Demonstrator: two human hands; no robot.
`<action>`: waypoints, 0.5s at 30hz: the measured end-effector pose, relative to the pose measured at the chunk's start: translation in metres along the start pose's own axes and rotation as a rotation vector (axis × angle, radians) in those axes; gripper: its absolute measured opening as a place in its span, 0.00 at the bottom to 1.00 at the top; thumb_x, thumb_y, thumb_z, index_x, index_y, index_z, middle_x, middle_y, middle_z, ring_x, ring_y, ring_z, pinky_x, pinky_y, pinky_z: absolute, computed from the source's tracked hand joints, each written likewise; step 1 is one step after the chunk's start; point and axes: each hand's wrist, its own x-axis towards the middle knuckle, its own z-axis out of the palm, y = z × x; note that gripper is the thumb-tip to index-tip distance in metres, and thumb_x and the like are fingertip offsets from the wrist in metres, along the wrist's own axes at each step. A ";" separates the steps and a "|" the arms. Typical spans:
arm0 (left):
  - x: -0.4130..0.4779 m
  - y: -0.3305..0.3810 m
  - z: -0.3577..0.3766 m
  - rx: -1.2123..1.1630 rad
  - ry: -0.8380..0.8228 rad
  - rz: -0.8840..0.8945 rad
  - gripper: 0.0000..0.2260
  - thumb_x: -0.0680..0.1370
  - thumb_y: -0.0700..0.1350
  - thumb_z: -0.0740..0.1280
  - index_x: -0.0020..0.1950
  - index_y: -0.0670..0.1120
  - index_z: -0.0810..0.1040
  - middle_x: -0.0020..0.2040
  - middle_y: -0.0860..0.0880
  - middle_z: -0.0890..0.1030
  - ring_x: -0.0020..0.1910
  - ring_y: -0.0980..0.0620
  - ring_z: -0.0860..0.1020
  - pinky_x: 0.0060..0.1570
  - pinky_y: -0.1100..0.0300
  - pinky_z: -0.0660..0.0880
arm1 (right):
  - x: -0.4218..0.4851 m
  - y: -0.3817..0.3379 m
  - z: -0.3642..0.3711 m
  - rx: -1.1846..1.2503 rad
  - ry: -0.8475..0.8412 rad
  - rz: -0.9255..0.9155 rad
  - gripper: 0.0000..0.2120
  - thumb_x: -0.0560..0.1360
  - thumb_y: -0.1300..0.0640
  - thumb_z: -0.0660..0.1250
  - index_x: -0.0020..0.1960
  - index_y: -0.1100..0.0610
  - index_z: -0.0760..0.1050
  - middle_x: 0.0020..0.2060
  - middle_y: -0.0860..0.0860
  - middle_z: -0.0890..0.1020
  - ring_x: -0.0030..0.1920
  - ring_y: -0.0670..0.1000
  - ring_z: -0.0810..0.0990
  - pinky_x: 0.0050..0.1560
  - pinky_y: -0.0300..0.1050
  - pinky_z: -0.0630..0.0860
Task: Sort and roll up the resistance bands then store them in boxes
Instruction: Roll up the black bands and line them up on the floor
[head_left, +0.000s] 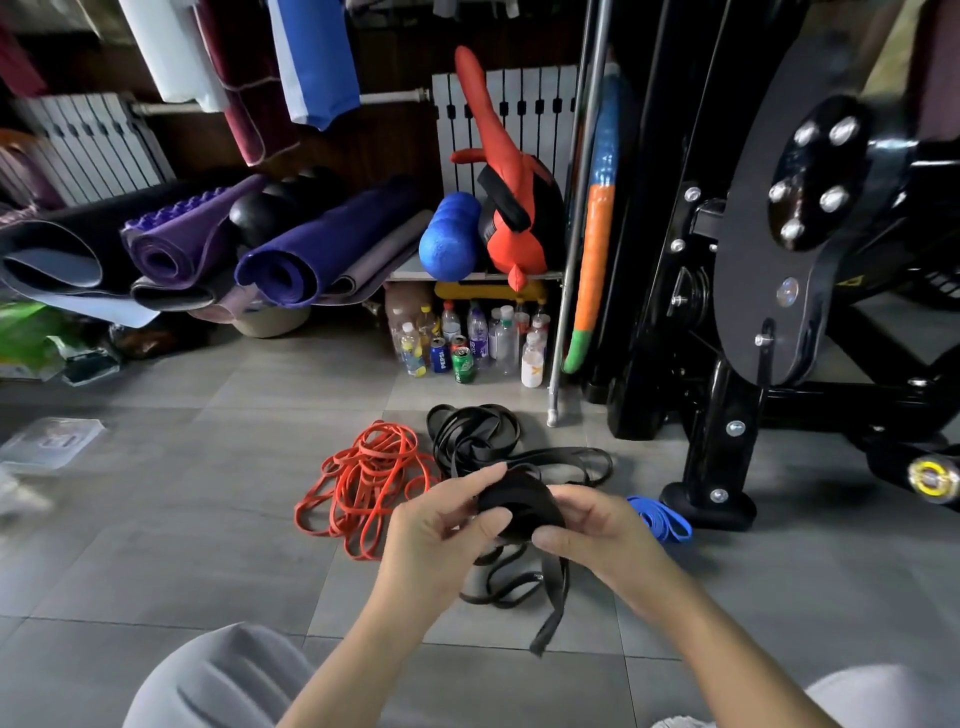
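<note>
- Right in front of the person, the left hand (447, 525) and right hand (597, 530) meet around a half-wound black roll (519, 506), the fingers and thumb of each hand curled onto its edges.
- Its loose tail (550, 587) hangs below the hands to the tiled floor (208, 519). The flat rubber looks soft, light and springy, so it will likely uncoil unless the roll's outer wrap stays pinched while the tail is fed in.
- Just beyond, the red bands (369, 478) lie tangled to the left and a blue band (662, 519) lies to the right.
- Farther on, more black bands (478, 436) lie heaped.
- Well apart, far left, lies a clear box (52, 441).
</note>
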 end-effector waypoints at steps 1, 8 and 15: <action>-0.003 -0.003 0.003 -0.091 0.033 -0.020 0.23 0.71 0.29 0.69 0.49 0.58 0.83 0.46 0.53 0.85 0.46 0.55 0.83 0.42 0.66 0.77 | 0.000 0.005 0.003 0.052 0.041 -0.011 0.15 0.67 0.63 0.72 0.54 0.59 0.80 0.50 0.59 0.84 0.50 0.54 0.82 0.53 0.45 0.79; 0.002 -0.013 -0.012 0.188 -0.178 -0.086 0.14 0.71 0.34 0.73 0.48 0.50 0.75 0.53 0.53 0.81 0.53 0.50 0.80 0.53 0.48 0.78 | 0.004 -0.007 -0.011 -0.409 -0.095 0.105 0.08 0.71 0.62 0.73 0.49 0.54 0.81 0.42 0.55 0.85 0.44 0.52 0.83 0.51 0.49 0.79; 0.022 0.013 -0.009 0.785 -0.579 0.309 0.16 0.72 0.44 0.68 0.60 0.52 0.76 0.48 0.59 0.75 0.48 0.61 0.71 0.45 0.81 0.62 | 0.014 -0.034 -0.013 -0.807 -0.225 0.095 0.06 0.70 0.56 0.74 0.46 0.48 0.81 0.37 0.46 0.83 0.38 0.41 0.79 0.44 0.46 0.77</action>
